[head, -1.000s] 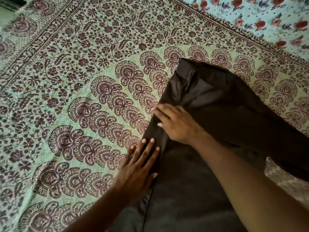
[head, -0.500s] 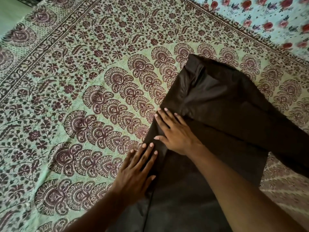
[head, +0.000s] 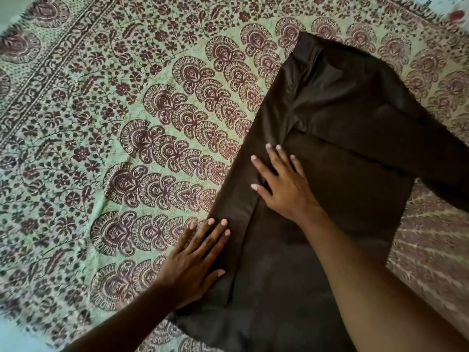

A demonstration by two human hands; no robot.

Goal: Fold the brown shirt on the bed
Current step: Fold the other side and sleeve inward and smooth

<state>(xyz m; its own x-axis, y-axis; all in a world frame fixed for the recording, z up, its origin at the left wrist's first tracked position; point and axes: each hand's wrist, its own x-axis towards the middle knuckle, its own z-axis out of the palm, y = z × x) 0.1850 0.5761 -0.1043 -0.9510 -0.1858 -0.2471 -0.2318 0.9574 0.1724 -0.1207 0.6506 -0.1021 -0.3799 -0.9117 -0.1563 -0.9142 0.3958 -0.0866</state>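
Brown shirt (head: 330, 153) spread flat on the green-and-maroon printed bedspread (head: 127, 123), sleeve trailing toward 3 o'clock, pressed by an open, flat right hand (head: 281, 184) at centre and an open, flat left hand (head: 195, 260) on its edge toward 7 o'clock, gripping nothing.

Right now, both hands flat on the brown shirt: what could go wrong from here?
1. The sleeve trails off right, unfolded; it may drag the fold askew.
2. The left hand sits half on the bedspread, so smoothing could bunch both.
3. Lifting the right hand may let the folded edge of the brown shirt spring open.
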